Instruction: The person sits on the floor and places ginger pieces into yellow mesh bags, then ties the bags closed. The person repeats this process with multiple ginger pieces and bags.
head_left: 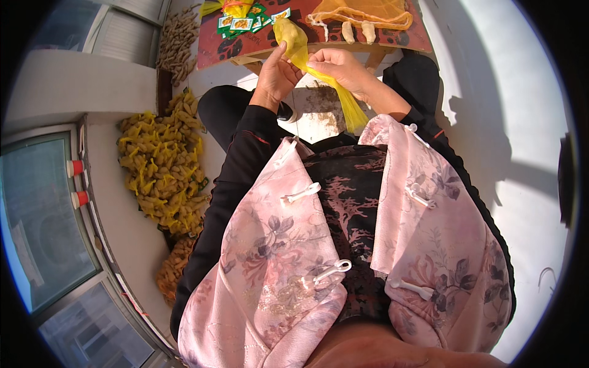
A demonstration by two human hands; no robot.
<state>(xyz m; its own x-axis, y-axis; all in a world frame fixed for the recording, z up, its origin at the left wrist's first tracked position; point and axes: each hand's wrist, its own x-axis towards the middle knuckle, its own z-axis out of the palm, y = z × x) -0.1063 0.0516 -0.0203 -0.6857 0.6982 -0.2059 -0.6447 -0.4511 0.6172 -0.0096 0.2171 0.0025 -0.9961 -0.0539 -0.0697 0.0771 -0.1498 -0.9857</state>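
Observation:
A yellow mesh bag [331,82] runs diagonally between my hands, with pale, knobbly root-like pieces [290,33] bunched in its upper end. My left hand [280,73] supports the bag's filled part from below, thumb up along its side. The mesh just under the filled part is pinched between the thumb and fingers of my right hand [338,69]. The bag's loose end hangs down past my right wrist. Beyond my hands, two pale root pieces [348,33] lie near the edge of the red patterned table [294,43].
Green-edged picture cards [241,24] and an orange mesh bag [368,14] lie on the table. On the floor at left are a heap of filled yellow mesh bags [161,170], loose roots [177,41] and an orange-looking pile [175,267]. A white wall [520,115] stands at right.

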